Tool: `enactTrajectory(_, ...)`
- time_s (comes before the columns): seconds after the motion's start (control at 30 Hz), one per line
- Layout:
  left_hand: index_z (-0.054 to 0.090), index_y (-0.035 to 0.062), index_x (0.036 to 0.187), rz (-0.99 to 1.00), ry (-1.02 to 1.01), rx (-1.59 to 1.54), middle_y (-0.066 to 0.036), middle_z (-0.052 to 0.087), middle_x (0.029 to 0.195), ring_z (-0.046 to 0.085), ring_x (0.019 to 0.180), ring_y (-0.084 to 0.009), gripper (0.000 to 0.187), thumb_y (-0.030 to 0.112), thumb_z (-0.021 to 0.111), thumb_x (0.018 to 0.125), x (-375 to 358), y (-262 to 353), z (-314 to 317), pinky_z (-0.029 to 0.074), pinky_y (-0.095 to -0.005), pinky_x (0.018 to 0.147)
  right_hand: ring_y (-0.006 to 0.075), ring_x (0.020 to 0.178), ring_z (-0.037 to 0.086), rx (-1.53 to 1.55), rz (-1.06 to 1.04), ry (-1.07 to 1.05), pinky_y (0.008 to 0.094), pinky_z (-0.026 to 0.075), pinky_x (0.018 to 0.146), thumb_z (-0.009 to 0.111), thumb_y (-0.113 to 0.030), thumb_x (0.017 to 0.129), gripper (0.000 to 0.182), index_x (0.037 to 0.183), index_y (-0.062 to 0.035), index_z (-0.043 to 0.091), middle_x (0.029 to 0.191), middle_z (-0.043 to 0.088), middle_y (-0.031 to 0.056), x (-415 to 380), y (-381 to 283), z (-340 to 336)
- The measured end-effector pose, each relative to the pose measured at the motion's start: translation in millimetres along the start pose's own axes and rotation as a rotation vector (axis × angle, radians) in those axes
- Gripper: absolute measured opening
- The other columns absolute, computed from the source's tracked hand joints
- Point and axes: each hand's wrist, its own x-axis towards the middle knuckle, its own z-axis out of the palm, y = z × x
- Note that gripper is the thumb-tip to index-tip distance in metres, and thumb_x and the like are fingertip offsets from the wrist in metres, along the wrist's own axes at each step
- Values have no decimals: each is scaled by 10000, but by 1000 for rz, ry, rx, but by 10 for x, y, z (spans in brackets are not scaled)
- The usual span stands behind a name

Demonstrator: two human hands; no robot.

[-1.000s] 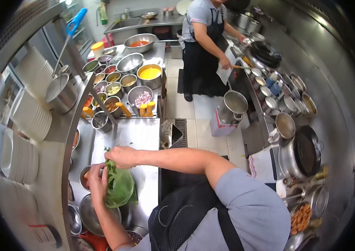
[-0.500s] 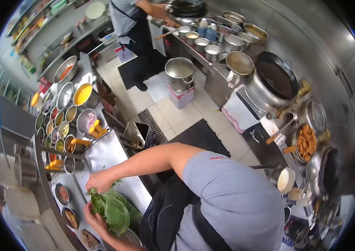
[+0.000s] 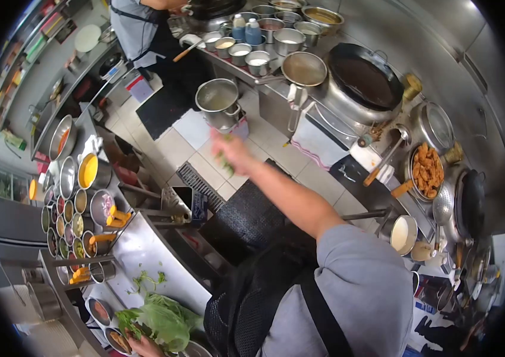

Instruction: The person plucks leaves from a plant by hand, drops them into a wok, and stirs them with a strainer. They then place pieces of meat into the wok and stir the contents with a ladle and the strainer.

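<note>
Greens (image 3: 172, 321) sit low at the left of the view, over the near end of the steel counter (image 3: 154, 250) and partly in front of a metal bowl (image 3: 198, 351); whether the bunch rests or is held up, I cannot tell. Such soft leaf seems best steadied by light finger pressure near the leafy end, with small pinches taken by the other hand, so the leaf doesn't bruise. The long axis runs roughly across the counter: darker, frilly leaves point toward two small bowls (image 3: 99, 310), and the pale, rounded end faces the wearer's apron (image 3: 252, 297).

The left hand (image 3: 145, 346) touches the leaves from below; leaf and the picture's edge hide how tightly it holds. Just beyond lie loose sprigs (image 3: 161, 278). Well apart, the right hand (image 3: 233, 156), blurred, is stretched out over the floor, fingers closed around green bits (image 3: 224, 165). Behind it stands a metal pot (image 3: 217, 98); farther off is a co-worker (image 3: 136, 33).
</note>
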Motion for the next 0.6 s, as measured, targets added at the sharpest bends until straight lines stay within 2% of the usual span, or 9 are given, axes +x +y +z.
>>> enactTrajectory(0.03,469,-109,1359,60,67,-87,-246,564,1314,570,1172,-292,474,-59,447,888,241,-250,300,467,-359,969,108,482,479,53,-35,122,255,372,420,549,-651,918,576,695,-120,521,623,494,-2,-18,-272,-344)
enactTrajectory(0.07,469,-109,1359,69,66,-88,-246,564,1314,570,1172,-292,474,-59,447,888,281,-528,447,467,-359,969,104,456,453,89,-53,183,253,352,402,541,-663,915,584,681,-129,502,606,483,-2,23,-424,-706)
enactTrajectory(0.17,448,-63,1407,144,-69,-351,-220,551,1300,549,1183,-299,513,-36,459,895,338,370,779,468,-361,967,90,408,368,261,-91,219,251,298,372,486,-712,911,629,641,-147,427,573,459,6,-68,-914,-1486)
enactTrajectory(0.2,476,-119,1346,353,-83,-340,-206,613,1168,596,1002,-243,419,22,493,953,419,702,908,495,-334,877,89,406,354,278,-107,236,252,287,369,472,-718,913,640,632,-147,410,571,457,9,-122,-1045,-1651)
enactTrajectory(0.27,517,-92,1316,229,-299,-402,-207,617,1189,583,1091,-251,387,46,522,954,490,1424,1180,490,-336,894,96,466,403,189,-121,275,238,319,431,472,-681,936,627,626,-138,413,575,446,17,-182,-1165,-1891)
enactTrajectory(0.33,556,-98,1254,601,-319,-301,-205,640,1151,598,1064,-250,353,136,545,989,591,1927,1654,480,-350,897,98,479,400,102,-164,289,240,326,451,488,-651,944,612,626,-133,417,589,450,18,-301,-1296,-2066)
enactTrajectory(0.4,605,-81,1169,605,-709,-339,-185,691,974,637,912,-232,300,153,521,1000,417,3034,1726,483,-344,827,95,467,368,151,-202,304,246,311,431,499,-619,954,582,651,-127,432,601,452,14,-345,-1335,-2399)
enactTrajectory(0.47,627,-64,1076,884,-634,-315,-227,654,854,625,780,-316,252,149,528,984,229,3625,2003,488,-361,751,93,460,347,330,-141,348,256,304,415,512,-587,960,543,689,-119,456,613,454,15,-422,-1422,-2744)
enactTrajectory(0.6,641,-27,1076,982,-890,-310,-268,630,843,619,726,-388,241,167,539,976,6,4591,2409,477,-413,684,97,455,368,360,-140,417,247,312,411,527,-548,971,492,732,-119,499,631,472,13,-557,-1471,-3237)
